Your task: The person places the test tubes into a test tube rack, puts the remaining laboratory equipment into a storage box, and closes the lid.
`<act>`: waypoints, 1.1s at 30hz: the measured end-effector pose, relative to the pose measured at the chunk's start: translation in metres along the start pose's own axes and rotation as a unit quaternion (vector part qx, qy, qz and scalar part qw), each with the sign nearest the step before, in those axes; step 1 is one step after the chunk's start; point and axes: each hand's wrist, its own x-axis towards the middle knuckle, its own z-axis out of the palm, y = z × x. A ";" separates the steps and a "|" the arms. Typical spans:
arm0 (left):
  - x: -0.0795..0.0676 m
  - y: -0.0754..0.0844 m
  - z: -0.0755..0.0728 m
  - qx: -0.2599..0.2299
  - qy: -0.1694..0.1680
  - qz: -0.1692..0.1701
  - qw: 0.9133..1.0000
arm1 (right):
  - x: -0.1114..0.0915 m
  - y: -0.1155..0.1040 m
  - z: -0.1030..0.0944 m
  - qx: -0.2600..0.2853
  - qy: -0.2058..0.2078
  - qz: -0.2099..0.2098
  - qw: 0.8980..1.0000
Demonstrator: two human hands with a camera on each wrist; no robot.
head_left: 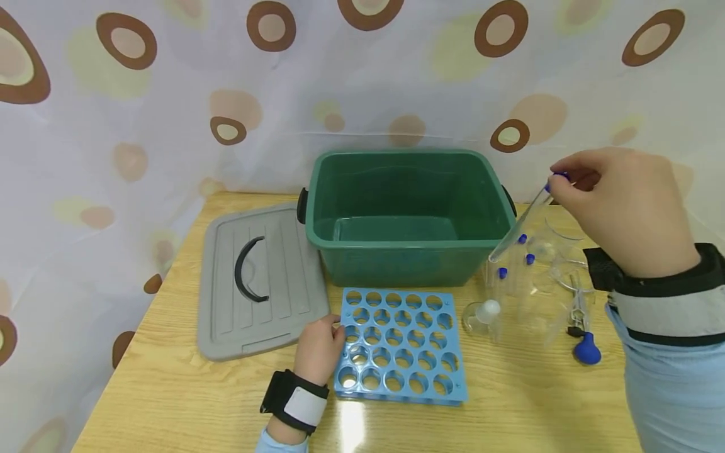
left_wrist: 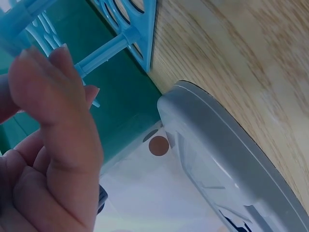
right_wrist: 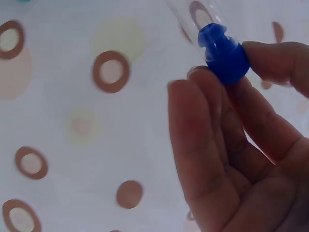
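High at the right in the head view, my right hand [head_left: 634,207] pinches the blue stopper [right_wrist: 228,60] of a clear test tube [head_left: 517,231] between thumb and fingers. The tube slants down to the left, its lower end near the green bin's right front corner. My left hand [head_left: 318,349] grips the left edge of a light blue test tube rack [head_left: 404,399]; its fingers [left_wrist: 60,92] are by the rack's upright post in the left wrist view, with part of the contact hidden. The rack has rows of round holes with no tubes standing in them.
An open green bin [head_left: 396,267] stands behind the rack. Its grey lid [head_left: 306,302] lies to the left. On the right are several tubes with blue stoppers [head_left: 503,273], clear glassware, a white-capped bottle [head_left: 488,309], a metal clamp [head_left: 578,308] and a blue rubber bulb [head_left: 587,350].
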 end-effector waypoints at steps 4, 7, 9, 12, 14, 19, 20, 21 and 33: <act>-0.001 0.002 0.001 -0.006 -0.002 -0.005 1.000 | -0.009 -0.024 0.005 0.023 0.029 -0.067 0.997; -0.003 0.004 0.002 -0.011 -0.006 -0.011 1.000 | -0.016 -0.041 0.016 0.042 0.022 -0.113 0.993; -0.003 0.005 0.003 -0.009 -0.003 -0.011 1.000 | -0.020 -0.052 0.025 0.058 -0.002 -0.130 0.990; -0.004 0.008 0.003 -0.006 0.001 -0.009 1.000 | -0.024 -0.067 0.039 0.082 -0.037 -0.149 0.985; -0.004 0.009 0.004 -0.005 0.004 -0.007 1.000 | -0.026 -0.075 0.048 0.096 -0.056 -0.158 0.981; -0.006 0.010 0.007 -0.014 -0.003 -0.014 1.000 | -0.031 -0.091 0.073 0.111 -0.090 -0.172 0.975; -0.006 0.011 0.008 -0.016 -0.005 -0.016 1.000 | -0.031 -0.093 0.078 0.111 -0.094 -0.176 0.974; -0.006 0.011 0.008 -0.016 -0.004 -0.017 1.000 | -0.032 -0.095 0.083 0.110 -0.098 -0.178 0.973; -0.007 0.017 0.012 -0.019 -0.008 -0.019 1.000 | -0.048 -0.102 0.125 0.093 -0.106 -0.200 0.970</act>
